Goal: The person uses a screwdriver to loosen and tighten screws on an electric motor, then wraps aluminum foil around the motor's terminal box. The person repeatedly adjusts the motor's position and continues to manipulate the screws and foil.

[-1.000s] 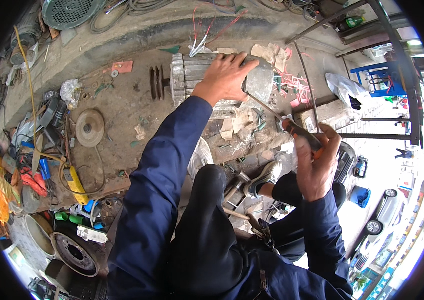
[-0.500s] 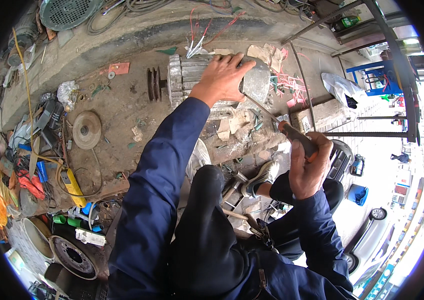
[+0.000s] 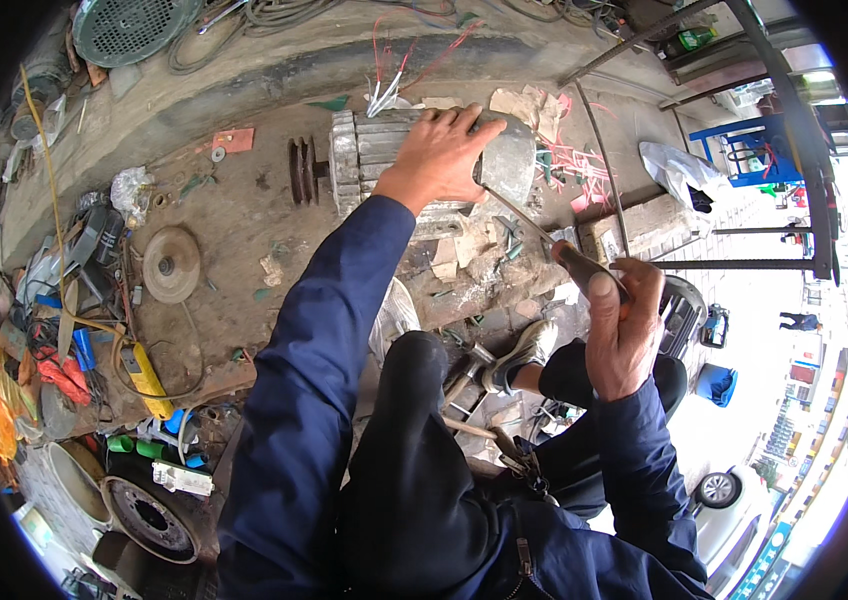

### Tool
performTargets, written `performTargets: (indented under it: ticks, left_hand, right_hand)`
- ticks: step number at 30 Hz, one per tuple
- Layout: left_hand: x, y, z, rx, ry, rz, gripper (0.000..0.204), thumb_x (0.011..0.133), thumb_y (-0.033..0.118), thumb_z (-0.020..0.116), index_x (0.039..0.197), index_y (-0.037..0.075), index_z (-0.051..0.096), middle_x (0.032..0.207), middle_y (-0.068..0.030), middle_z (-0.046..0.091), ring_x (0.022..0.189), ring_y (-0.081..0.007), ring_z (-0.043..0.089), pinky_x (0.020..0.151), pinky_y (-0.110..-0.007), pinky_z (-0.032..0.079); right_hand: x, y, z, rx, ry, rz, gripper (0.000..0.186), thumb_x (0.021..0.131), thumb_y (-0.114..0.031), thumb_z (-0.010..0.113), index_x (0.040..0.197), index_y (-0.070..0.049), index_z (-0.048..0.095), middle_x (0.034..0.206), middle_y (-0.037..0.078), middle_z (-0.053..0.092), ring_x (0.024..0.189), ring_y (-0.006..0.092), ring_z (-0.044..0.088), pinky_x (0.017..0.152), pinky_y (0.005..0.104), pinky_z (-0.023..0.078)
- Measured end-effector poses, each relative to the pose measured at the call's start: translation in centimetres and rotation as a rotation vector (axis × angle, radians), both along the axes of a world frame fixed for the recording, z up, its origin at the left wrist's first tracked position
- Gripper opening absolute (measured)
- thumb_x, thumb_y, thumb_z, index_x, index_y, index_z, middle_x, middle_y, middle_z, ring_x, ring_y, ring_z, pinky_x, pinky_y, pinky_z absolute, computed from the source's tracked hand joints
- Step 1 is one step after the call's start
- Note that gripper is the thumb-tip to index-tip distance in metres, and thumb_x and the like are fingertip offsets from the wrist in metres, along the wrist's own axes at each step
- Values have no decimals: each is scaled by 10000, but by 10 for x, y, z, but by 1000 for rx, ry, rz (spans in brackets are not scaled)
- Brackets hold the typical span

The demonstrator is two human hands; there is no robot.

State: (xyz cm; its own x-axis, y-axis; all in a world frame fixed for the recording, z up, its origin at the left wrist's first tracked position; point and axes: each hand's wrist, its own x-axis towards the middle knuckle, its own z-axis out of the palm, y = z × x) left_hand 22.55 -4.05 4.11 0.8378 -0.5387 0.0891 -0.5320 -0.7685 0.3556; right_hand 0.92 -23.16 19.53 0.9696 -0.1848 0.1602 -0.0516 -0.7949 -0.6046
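work sits mid-way, by the look of it: electric motor (image 3: pixel 424 165) lies on its side on the dirt-caked bench (image 3: pixel 234 240), toward twelve o'clock from the person, its ribbed grey housing in one piece and its pulley (image 3: pixel 301 170) on the shaft at the nine o'clock end. loose wires (image 3: pixel 384 95) stick up behind it. left hand (image 3: pixel 436 150) is spread flat over the top of the housing, pressing it steady, not clenched. right hand (image 3: pixel 622 325), out at three o'clock, is closed round the dark handle of a screwdriver (image 3: pixel 544 238), whose thin shaft slants up to the motor's three o'clock end. i judge the end is being pried or loosened; no cover has come off yet, so opening remains. a round disc (image 3: pixel 171 264) lies apart at nine o'clock.
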Motion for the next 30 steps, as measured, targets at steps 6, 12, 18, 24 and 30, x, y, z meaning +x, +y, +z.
performTargets:
  ticks: [6, 12, 18, 24, 30]
  left_hand:
    - [2, 1, 1, 15, 8, -4, 1197, 660, 594, 899, 1672, 326, 320, 1728, -152, 335, 1543, -371, 412, 1293, -544, 318]
    - [2, 0, 0, 25, 13, -7, 1211, 655, 601, 908, 1675, 326, 315, 1728, -149, 338, 1543, -369, 412, 1292, -537, 326]
    - [1, 1, 0, 27, -4, -4, 1200, 664, 590, 908, 1675, 322, 318, 1727, -152, 338, 1539, -376, 417, 1287, -543, 328]
    - [3, 1, -1, 25, 3, -9, 1190, 673, 587, 899, 1675, 316, 318, 1726, -152, 338, 1539, -373, 414, 1290, -547, 316]
    - [4, 1, 1, 21, 21, 1, 1180, 671, 556, 892, 1675, 315, 320, 1725, -156, 337, 1545, -371, 405, 1294, -543, 306]
  right_hand:
    - [3, -1, -9, -115, -122, 47, 512, 1023, -188, 716, 1389, 29, 432, 1007, 202, 679, 845, 274, 753, 712, 327, 574]
    - [6, 6, 1, -171, -239, 185, 409, 1010, -179, 729, 1286, 22, 505, 976, 195, 744, 878, 260, 749, 815, 369, 573]
    - [11, 11, 5, -191, -115, 21, 295, 1013, -180, 734, 1180, -4, 566, 880, 176, 756, 761, 253, 741, 717, 363, 571]
    - [8, 10, 0, -96, -230, 181, 225, 1027, -135, 717, 1135, 12, 584, 873, 94, 658, 813, 158, 651, 788, 292, 538]
    - [8, 11, -2, -26, -85, 23, 224, 961, -66, 760, 1038, -4, 559, 872, 183, 681, 696, 280, 678, 685, 367, 557]
